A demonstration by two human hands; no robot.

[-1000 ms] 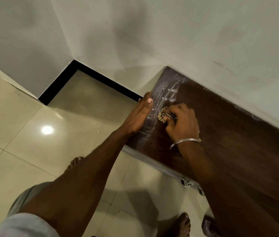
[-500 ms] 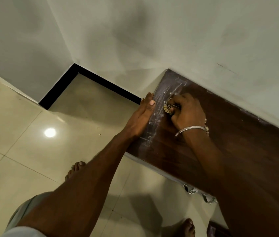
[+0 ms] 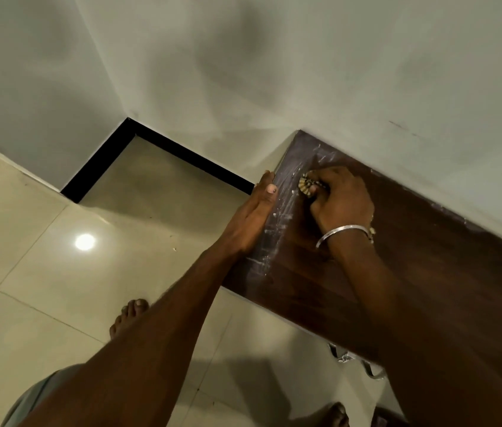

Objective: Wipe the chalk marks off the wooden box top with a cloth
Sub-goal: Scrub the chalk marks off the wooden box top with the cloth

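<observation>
A dark brown wooden box top (image 3: 413, 272) runs along the pale wall (image 3: 305, 72), its left end streaked with smeared white chalk marks (image 3: 283, 211). The right hand (image 3: 342, 201), with a silver bangle (image 3: 343, 233) at the wrist, is clenched around a small bunched cloth with a tan and dark striped pattern (image 3: 306, 187), pressing it onto the far left corner of the top. The left hand (image 3: 252, 220) lies flat with fingers extended against the box's left edge, grasping nothing. Bare feet stand on the glossy cream floor tiles (image 3: 43, 272) below.
</observation>
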